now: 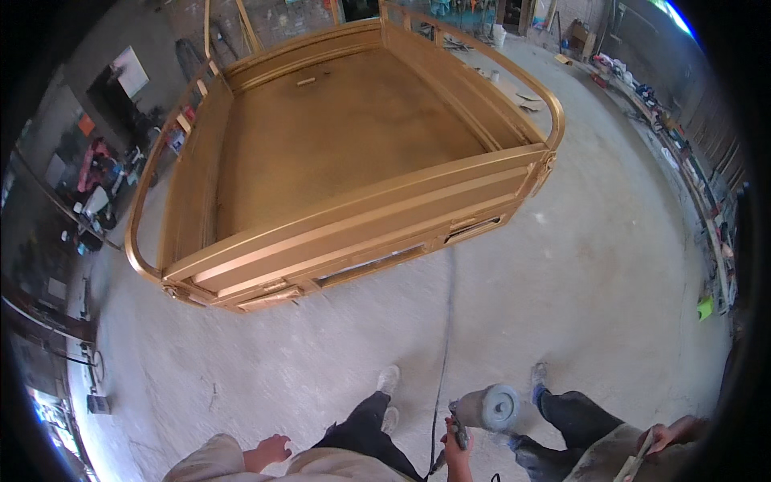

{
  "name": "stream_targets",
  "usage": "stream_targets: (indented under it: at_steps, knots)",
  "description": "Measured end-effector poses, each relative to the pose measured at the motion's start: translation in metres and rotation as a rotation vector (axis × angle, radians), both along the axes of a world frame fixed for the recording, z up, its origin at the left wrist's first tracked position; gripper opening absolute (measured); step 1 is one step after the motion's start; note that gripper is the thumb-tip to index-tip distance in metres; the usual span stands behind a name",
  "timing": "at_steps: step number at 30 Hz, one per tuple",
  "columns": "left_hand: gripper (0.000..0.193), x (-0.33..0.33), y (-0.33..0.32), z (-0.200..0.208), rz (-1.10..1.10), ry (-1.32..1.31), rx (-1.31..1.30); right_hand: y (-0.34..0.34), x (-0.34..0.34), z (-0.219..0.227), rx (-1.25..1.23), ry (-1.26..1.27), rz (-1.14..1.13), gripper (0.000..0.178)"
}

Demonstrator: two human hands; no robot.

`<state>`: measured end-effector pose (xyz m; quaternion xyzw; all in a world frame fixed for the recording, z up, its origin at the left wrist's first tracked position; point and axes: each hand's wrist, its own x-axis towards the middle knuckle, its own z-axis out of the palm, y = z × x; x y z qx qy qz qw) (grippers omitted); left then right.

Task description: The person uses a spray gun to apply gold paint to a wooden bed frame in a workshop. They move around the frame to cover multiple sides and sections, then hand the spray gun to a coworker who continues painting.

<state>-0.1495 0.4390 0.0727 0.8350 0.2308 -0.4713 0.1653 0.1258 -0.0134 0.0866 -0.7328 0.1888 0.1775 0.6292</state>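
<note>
My right hand is wrapped round the grip of a paint spray gun. A round grey paint cup sits on the gun, its lid facing right. A dark hose runs along the floor near the gun. At the lower left my left hand hangs free beside my body, fingers loosely bent and holding nothing. In front of me stands a gold-painted cargo bed with raised sides and curved rails. Both hands are well apart from it. Darker patches show on its floor panel.
At right a co-worker's hand holds a thin flat strip; that person's legs are close to the paint cup. Clutter lines a low ledge along the right wall. A motorbike stands at left. The concrete floor is dusty.
</note>
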Motion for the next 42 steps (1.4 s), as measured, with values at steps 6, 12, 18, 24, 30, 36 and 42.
stream_targets:
  at_steps: [6,12,18,24,30,36,42]
  knots:
    - [0.052,0.086,-0.017,-0.019,0.019,-0.058,-0.081,0.000,0.047,0.054,-0.121,0.005,0.087,0.020]
    - [0.050,0.181,-0.020,-0.037,-0.017,-0.113,-0.168,-0.017,0.110,0.110,-0.464,-0.232,0.157,0.016]
    - [0.049,0.266,-0.027,-0.066,-0.261,-0.017,-0.282,-0.049,0.174,0.186,-0.639,-0.419,0.334,0.028]
    - [0.051,0.459,-0.145,-0.079,-0.434,-0.164,-0.391,-0.132,0.217,0.236,-0.571,-0.602,-0.035,0.038]
    - [0.052,0.606,-0.213,-0.139,-0.812,-0.309,-0.512,-0.223,0.321,0.242,-0.658,-0.635,-0.229,0.034]
    - [0.038,0.753,-0.394,0.047,-0.648,-0.262,-0.435,-0.361,0.444,0.263,-0.158,-0.716,-0.568,0.035]
    - [0.059,0.748,-0.478,0.028,-0.274,-0.470,-0.533,-0.383,0.578,0.362,-0.070,-0.737,-0.344,0.043]
